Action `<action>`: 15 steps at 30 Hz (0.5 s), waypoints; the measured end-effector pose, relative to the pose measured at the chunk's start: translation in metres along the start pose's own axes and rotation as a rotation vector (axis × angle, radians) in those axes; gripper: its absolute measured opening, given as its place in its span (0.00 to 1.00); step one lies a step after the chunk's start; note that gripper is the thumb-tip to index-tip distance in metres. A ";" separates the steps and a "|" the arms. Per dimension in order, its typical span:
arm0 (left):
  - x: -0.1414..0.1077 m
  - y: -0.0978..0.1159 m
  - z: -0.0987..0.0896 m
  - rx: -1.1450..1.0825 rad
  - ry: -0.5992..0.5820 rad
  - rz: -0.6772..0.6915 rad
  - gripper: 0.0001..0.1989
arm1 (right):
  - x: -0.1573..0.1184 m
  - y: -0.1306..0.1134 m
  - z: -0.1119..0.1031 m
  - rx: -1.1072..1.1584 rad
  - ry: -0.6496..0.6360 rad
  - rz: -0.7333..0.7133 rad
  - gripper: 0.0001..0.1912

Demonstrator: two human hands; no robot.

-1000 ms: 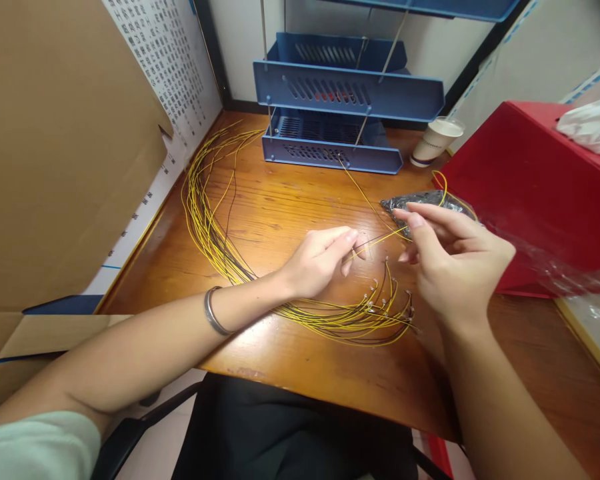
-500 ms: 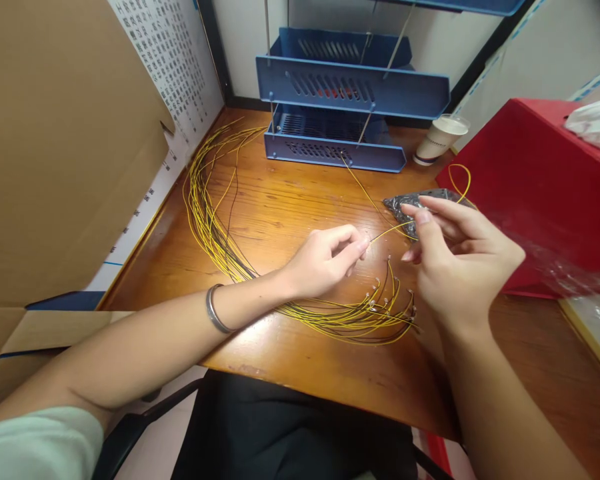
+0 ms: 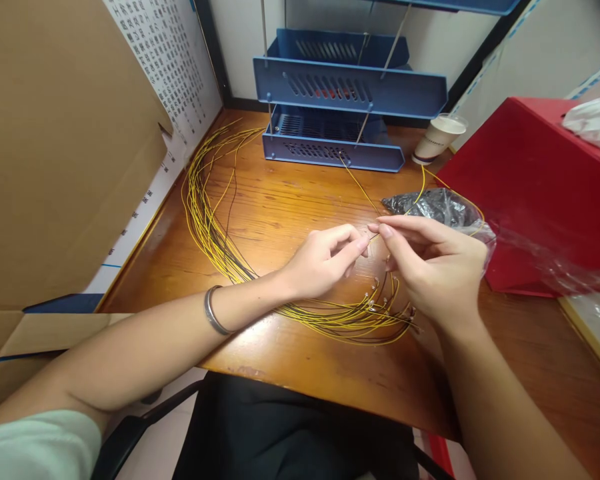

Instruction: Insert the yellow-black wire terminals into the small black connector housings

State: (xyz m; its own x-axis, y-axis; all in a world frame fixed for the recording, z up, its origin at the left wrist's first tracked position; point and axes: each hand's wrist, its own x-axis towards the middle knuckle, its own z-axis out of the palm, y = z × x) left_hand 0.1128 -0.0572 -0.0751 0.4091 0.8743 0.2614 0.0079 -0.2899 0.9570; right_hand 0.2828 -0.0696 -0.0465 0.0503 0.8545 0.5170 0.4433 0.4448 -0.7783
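My left hand [image 3: 330, 260] pinches the end of a thin wire above the table. Close to its fingertips, my right hand [image 3: 430, 263] also pinches the wire between thumb and fingers. A yellow wire [image 3: 423, 181] loops up behind my right hand, over a plastic bag of small dark pieces [image 3: 433, 205]. Another stretch of wire [image 3: 360, 187] runs back to the lowest blue tray. Beneath my left forearm lies a curved bundle of yellow and dark wires [image 3: 207, 220], its terminal-tipped ends [image 3: 375, 303] near my right wrist. What sits at the pinched tip is too small to tell.
A tiered blue rack [image 3: 350, 87] stands at the back of the wooden table [image 3: 290, 200]. Beside it is a paper cup [image 3: 437, 139]. A red box [image 3: 535, 200] stands to the right, a large cardboard piece [image 3: 65, 153] to the left.
My right hand has moved left and slightly down, bringing its fingertips near my left fingers. The yellow loop has shifted, and more of the plastic bag shows. My left hand stays in place.
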 end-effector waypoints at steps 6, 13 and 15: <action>-0.001 0.001 -0.003 -0.007 -0.020 0.001 0.19 | 0.002 -0.002 0.002 0.017 0.049 0.004 0.05; 0.000 0.000 -0.002 -0.003 -0.029 0.002 0.16 | 0.002 -0.003 0.001 0.062 0.098 -0.009 0.07; 0.000 0.000 -0.002 0.005 -0.030 0.005 0.15 | 0.002 -0.004 0.002 0.062 0.104 -0.008 0.08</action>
State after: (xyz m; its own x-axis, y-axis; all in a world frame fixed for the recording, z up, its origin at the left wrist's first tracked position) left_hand 0.1106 -0.0567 -0.0745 0.4365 0.8606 0.2624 0.0102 -0.2964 0.9550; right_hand 0.2798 -0.0688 -0.0430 0.1407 0.8198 0.5551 0.3884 0.4700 -0.7926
